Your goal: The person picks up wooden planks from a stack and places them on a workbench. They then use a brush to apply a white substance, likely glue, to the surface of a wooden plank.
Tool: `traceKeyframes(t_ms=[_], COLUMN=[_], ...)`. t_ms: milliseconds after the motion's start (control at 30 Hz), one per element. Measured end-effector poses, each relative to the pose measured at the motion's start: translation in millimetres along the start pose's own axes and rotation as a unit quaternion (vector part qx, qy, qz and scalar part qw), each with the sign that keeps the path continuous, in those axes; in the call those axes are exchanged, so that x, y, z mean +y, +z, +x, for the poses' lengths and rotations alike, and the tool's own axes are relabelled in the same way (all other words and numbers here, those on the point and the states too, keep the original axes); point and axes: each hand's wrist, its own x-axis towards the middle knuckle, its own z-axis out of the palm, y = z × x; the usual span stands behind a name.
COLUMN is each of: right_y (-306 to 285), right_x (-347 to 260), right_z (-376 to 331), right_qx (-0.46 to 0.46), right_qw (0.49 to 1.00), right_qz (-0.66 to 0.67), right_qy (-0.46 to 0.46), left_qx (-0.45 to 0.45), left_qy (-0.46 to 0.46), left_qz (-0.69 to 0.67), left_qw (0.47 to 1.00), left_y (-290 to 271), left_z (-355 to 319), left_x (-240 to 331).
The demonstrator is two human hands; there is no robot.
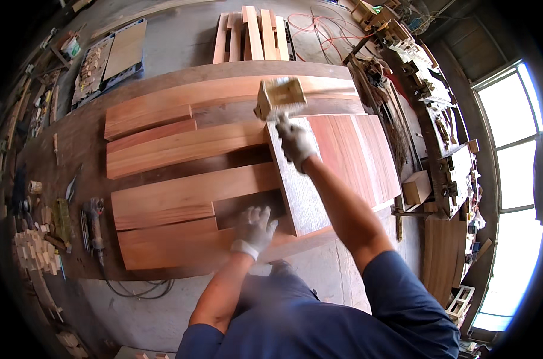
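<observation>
My right hand (296,142), in a pale work glove, grips a block-headed wooden mallet (281,97) by its handle. The mallet is held up over the boards, its head blurred. Below the right forearm lies a wide reddish panel (358,155) of joined strips, with a pale, rough-looking strip (307,206) along its left edge. Gloved too, my left hand (255,229) is open, fingers apart, over the near planks; whether it presses on them I cannot tell. Long reddish-brown planks (164,200) run leftward from the panel, with dark gaps between them.
All this lies on a large brown worktable (74,143). A power tool (95,224) with a cord and small wood blocks (37,251) are at its left. Beyond the far edge stand more stacked planks (256,36) and a red hose (319,27). A cluttered bench (457,173) runs along the right.
</observation>
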Motion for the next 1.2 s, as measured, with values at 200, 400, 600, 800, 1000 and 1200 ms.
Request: traceKeyframes(t_ms=[200, 400, 600, 800, 1000, 1200], right_y=[7, -13, -58, -95, -88, -37], right_x=[-25, 51, 122, 137, 116, 66], right_z=[-13, -99, -310, -381, -273, -55], right_qx=[0.014, 0.03, 0.039, 0.085, 0.025, -0.019], right_qw=[1.0, 0.997, 0.968, 0.97, 0.966, 0.951], right_qz=[-0.021, -0.059, -0.242, -0.223, -0.255, -0.272], right_qy=[0.007, 0.047, 0.045, 0.041, 0.014, -0.145], left_qx=[-0.008, -0.085, 0.011, -0.014, -0.017, -0.018], left_qy=[-0.021, -0.036, 0.006, 0.007, 0.012, 0.0], left_qz=[-0.005, -0.027, -0.003, -0.007, 0.013, 0.005], left_qw=[1.0, 0.995, 1.0, 1.0, 1.0, 1.0], left_y=[-1, -6, 0, -3, 1, -4], left_z=[-1, 5, 1, 5, 5, 4], left_x=[-5, -2, -7, -2, -5, -4])
